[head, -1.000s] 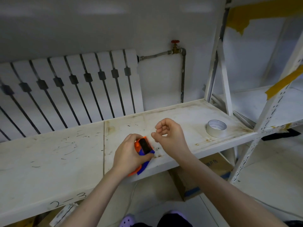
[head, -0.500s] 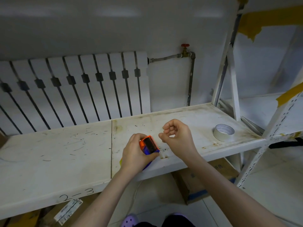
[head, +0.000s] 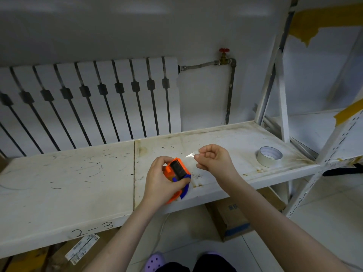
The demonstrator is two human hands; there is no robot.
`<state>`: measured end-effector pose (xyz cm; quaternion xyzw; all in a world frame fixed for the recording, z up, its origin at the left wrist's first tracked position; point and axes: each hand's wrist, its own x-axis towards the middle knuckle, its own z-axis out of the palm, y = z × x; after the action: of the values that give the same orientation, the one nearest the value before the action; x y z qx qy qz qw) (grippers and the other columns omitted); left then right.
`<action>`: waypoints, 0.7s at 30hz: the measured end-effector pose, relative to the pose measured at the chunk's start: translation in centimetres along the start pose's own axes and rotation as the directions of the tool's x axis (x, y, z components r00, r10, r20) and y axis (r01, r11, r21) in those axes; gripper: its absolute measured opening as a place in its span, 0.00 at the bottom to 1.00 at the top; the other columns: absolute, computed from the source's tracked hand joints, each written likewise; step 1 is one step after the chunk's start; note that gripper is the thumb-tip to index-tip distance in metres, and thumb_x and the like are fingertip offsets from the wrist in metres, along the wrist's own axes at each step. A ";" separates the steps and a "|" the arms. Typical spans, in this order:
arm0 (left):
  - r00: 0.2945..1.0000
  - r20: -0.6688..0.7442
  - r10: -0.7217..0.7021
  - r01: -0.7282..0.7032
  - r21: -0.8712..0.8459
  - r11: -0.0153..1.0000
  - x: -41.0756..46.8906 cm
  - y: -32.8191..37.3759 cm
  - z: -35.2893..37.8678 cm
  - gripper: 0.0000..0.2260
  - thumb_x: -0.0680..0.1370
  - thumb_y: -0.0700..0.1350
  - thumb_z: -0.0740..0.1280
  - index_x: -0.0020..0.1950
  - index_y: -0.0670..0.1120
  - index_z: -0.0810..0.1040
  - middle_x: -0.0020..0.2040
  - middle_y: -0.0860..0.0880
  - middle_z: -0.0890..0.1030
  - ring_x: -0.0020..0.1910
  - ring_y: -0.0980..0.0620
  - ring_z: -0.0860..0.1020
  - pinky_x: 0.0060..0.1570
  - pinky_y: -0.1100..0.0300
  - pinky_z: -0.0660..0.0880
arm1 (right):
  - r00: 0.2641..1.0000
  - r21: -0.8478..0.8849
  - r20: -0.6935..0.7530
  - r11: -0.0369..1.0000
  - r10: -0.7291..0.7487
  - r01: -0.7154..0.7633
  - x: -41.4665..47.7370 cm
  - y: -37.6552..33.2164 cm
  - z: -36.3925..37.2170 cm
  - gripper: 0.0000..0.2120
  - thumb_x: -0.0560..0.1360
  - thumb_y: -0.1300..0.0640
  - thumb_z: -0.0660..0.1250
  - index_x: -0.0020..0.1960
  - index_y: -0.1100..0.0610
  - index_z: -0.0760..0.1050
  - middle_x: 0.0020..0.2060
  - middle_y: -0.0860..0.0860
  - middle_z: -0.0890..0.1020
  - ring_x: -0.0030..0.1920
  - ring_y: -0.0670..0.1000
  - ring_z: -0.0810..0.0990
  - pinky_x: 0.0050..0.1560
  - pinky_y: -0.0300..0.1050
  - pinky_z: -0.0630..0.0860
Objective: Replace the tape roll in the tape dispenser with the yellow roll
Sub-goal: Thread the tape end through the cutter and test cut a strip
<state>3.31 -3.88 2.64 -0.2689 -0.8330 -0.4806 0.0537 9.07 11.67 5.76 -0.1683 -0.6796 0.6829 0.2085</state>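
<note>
My left hand [head: 160, 182] grips an orange and blue tape dispenser [head: 177, 171] just above the front of the white shelf [head: 78, 183]. A dark roller shows on its top. My right hand [head: 213, 159] is to the right of the dispenser, fingers pinched on the end of a clear tape strip [head: 189, 155] that stretches from the dispenser. The roll inside the dispenser is mostly hidden by my left hand. A pale tape roll [head: 269, 156] lies flat on the shelf at the right.
A white radiator [head: 94, 103] and a pipe with a red valve [head: 224, 55] stand behind the shelf. A perforated rack post [head: 322, 163] rises at the right. Cardboard boxes [head: 233, 218] sit on the floor below the shelf.
My right hand has drawn up and to the right, away from the dispenser, and a short clear strip now shows between them. The left hand has kept its hold.
</note>
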 end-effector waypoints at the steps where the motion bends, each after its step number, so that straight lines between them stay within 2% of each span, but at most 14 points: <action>1: 1.000 -0.008 -0.007 0.007 -0.016 1.000 0.0 -0.1 0.0 0.25 0.61 0.51 0.78 0.52 0.54 0.69 0.50 0.56 0.74 0.50 0.55 0.74 0.44 0.69 0.70 | 1.000 0.026 0.008 1.000 0.009 -0.009 0.0 0.1 0.0 0.06 0.71 0.65 0.70 0.45 0.59 0.74 0.38 0.54 0.78 0.39 0.48 0.79 0.40 0.38 0.80; 5: 0.999 -0.009 -0.050 0.049 -0.067 0.997 -0.3 -0.3 0.1 0.26 0.61 0.50 0.79 0.54 0.54 0.70 0.53 0.55 0.75 0.53 0.53 0.74 0.48 0.61 0.75 | 0.997 0.115 0.023 0.990 0.079 -0.081 -0.1 0.7 0.4 0.05 0.72 0.65 0.69 0.46 0.60 0.74 0.37 0.53 0.77 0.38 0.48 0.79 0.38 0.35 0.80; 9: 0.996 0.001 -0.084 0.083 -0.137 0.987 -0.5 -0.5 0.3 0.26 0.62 0.50 0.79 0.55 0.53 0.71 0.55 0.54 0.76 0.55 0.52 0.74 0.49 0.58 0.76 | 0.985 0.197 0.049 0.965 0.165 -0.171 -0.1 1.4 0.9 0.06 0.73 0.65 0.68 0.48 0.62 0.73 0.38 0.53 0.78 0.39 0.48 0.78 0.40 0.37 0.79; 13: 0.994 0.010 -0.104 0.105 -0.158 0.982 -0.4 -0.6 0.3 0.26 0.62 0.49 0.79 0.55 0.54 0.71 0.56 0.53 0.76 0.56 0.50 0.75 0.52 0.54 0.78 | 0.986 0.227 0.028 0.959 0.166 -0.168 -0.3 1.6 1.4 0.05 0.73 0.65 0.67 0.47 0.61 0.73 0.41 0.54 0.79 0.42 0.50 0.79 0.43 0.40 0.79; 15: 0.994 0.008 -0.108 0.108 -0.163 0.981 -0.3 -0.9 0.1 0.26 0.61 0.50 0.79 0.54 0.55 0.71 0.56 0.52 0.77 0.56 0.49 0.75 0.53 0.50 0.78 | 0.996 0.209 -0.024 0.975 0.083 -0.076 -0.5 1.1 1.6 0.04 0.73 0.65 0.67 0.45 0.58 0.73 0.40 0.53 0.79 0.41 0.49 0.79 0.41 0.38 0.79; 18: 0.996 0.027 -0.083 0.086 -0.138 0.987 0.0 -0.9 0.2 0.26 0.60 0.51 0.79 0.52 0.57 0.71 0.54 0.54 0.77 0.55 0.50 0.76 0.52 0.51 0.78 | 0.976 0.002 -0.046 0.977 -0.211 0.211 -1.1 -0.4 1.7 0.07 0.73 0.66 0.66 0.43 0.55 0.73 0.37 0.50 0.77 0.38 0.46 0.78 0.37 0.36 0.79; 21: 0.998 0.034 -0.058 0.061 -0.097 0.993 0.3 -0.6 0.9 0.26 0.60 0.51 0.79 0.53 0.55 0.71 0.54 0.55 0.76 0.53 0.53 0.75 0.49 0.61 0.76 | 0.870 -0.276 0.083 0.828 -0.486 0.489 -1.8 -1.9 2.1 0.07 0.73 0.66 0.65 0.42 0.54 0.73 0.37 0.45 0.76 0.40 0.46 0.76 0.38 0.37 0.78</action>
<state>2.91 -3.31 1.80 -0.2537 -0.8168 -0.5180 0.0131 9.63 8.95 7.64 -0.0146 -0.7929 0.5016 0.3456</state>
